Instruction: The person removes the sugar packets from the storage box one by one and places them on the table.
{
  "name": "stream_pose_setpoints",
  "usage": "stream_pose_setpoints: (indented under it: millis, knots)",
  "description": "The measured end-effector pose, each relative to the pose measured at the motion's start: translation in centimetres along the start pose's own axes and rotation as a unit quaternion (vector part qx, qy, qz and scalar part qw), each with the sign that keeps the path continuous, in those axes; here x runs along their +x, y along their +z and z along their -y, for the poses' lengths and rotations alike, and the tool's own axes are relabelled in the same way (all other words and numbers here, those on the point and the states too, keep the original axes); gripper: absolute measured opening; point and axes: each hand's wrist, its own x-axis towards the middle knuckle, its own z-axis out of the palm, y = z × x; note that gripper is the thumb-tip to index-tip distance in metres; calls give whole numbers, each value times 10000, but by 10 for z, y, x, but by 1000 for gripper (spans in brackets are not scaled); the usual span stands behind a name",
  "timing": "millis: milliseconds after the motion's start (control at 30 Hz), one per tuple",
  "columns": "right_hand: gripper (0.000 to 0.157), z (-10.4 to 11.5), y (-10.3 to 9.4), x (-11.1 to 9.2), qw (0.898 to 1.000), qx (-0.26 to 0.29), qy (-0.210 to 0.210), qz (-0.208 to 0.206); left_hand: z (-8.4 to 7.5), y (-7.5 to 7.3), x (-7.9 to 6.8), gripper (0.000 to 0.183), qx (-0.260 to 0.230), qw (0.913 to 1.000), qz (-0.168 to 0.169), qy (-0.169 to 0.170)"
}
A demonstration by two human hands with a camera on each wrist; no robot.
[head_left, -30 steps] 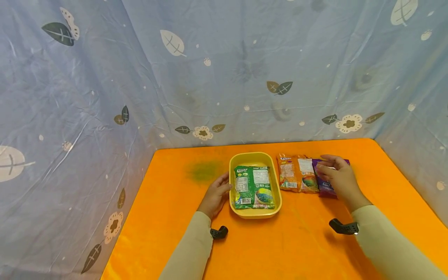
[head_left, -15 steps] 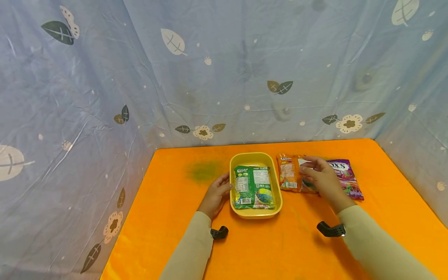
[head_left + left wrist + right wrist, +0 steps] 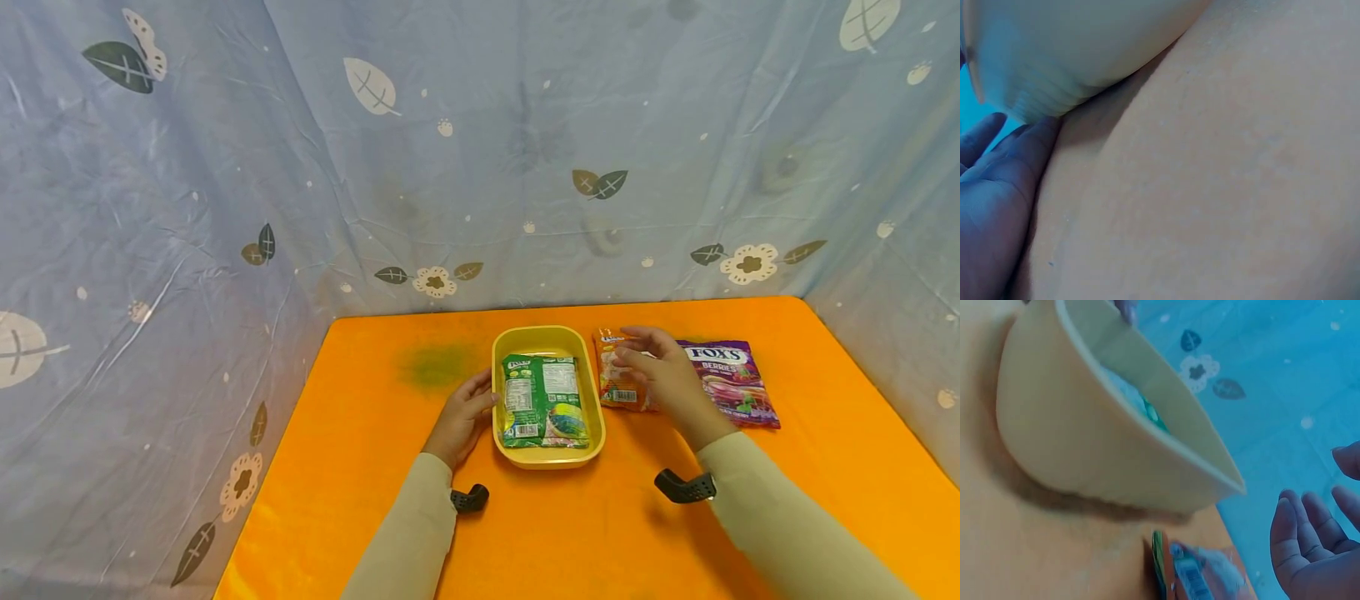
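My left hand (image 3: 461, 419) holds the left side of a yellow plastic basin (image 3: 550, 460), thumb at the rim. In the left wrist view its straight fingers (image 3: 1035, 147) lie along the outer wall. A green candy packet (image 3: 542, 402) lies in the basin. My right hand (image 3: 667, 379) hovers over an orange candy packet (image 3: 618, 392) right of the basin, hiding part of it. Its fingers are loosely bent and hold nothing; the right wrist view shows them apart from the packet. Beside it lies a purple Fox's berries packet (image 3: 733, 379).
An orange table top (image 3: 375, 417) carries everything. Blue patterned curtains (image 3: 487, 167) rise behind it and at both sides. A dark green stain (image 3: 438, 367) marks the table left of the basin. Black camera mounts (image 3: 471, 498) sit at both wrists.
My right hand has moved left from over the purple packet to over the orange one, uncovering the purple packet. The left hand and the basin have stayed in place.
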Motion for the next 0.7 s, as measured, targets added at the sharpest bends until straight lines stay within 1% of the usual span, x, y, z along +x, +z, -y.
stream_pose_setpoints:
  millis: [67,200,467,700]
  knots:
    - [58,1,6,1,9999,136,28,51,0,0,0,64,-5,10000,-3,-6]
    - [58,3,16,2,9995,236,67,175,0,0,1,63,-2,10000,-22,-16]
    - [61,1,29,3,9984,227,245,454,1,-1,2,62,-15,10000,-7,-20]
    - [61,2,45,2,9960,409,240,754,1,-1,2,62,8,10000,-61,-43]
